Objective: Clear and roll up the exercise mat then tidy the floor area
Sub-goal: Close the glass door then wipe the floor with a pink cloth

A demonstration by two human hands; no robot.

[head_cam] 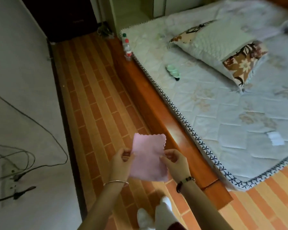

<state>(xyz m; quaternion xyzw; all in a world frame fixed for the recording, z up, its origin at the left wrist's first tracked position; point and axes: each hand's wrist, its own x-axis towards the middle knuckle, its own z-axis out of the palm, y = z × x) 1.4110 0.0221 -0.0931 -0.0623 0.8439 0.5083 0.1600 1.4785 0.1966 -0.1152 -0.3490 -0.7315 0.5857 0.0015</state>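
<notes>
A small pink cloth [147,156] with a zigzag edge hangs spread between my two hands above the floor. My left hand [121,161] pinches its left edge. My right hand [175,161] pinches its right edge. Both hands are low in the middle of the view, just left of the bed's wooden side rail [158,113]. The orange brick-patterned floor [96,90] runs in a strip between the wall and the bed. No exercise mat shows in this view.
A bed with a quilted light-blue cover [223,113] fills the right side, bearing a pillow [219,45] and a small green item [173,72]. Bottles [127,47] stand at the bed's far corner. Cables and a power strip [12,176] hang on the left wall. My white-socked feet [155,213] are below.
</notes>
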